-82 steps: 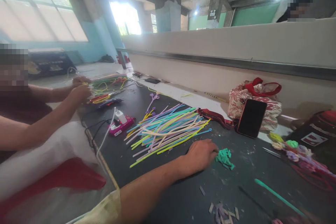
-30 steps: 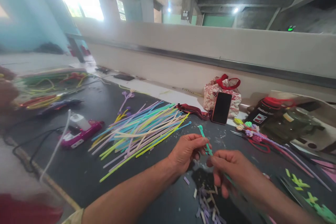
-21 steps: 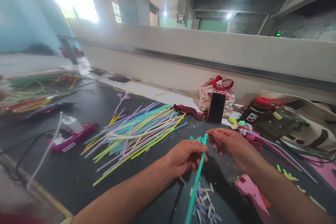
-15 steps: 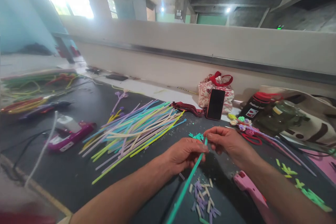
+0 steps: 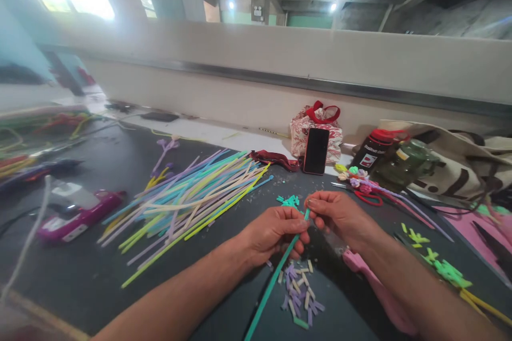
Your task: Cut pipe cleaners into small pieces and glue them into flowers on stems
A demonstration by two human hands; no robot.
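A long teal pipe cleaner (image 5: 269, 289) runs slantwise up from the bottom edge. My left hand (image 5: 280, 229) is closed around it just below its upper end. At that end, my right hand (image 5: 326, 210) pinches the tip between thumb and fingers. Behind my hands lies a small heap of short teal pieces (image 5: 289, 200). Short purple and cream pieces (image 5: 298, 287) are scattered on the dark table below my hands. A pink tool (image 5: 376, 287), perhaps a glue gun, lies partly hidden under my right forearm.
Many pastel pipe cleaners (image 5: 192, 194) lie left of centre, beside a purple tool (image 5: 82, 216). A phone (image 5: 316, 152) leans on a patterned bag (image 5: 296, 130). Red-handled scissors (image 5: 340, 185), pipe-cleaner flowers (image 5: 354, 177) and bottles (image 5: 370, 149) stand or lie to the right, near green pieces (image 5: 450, 272).
The view has swung slightly right, so things sit further left in the picture. Both hands keep their hold on the teal pipe cleaner, with little visible change in grip.
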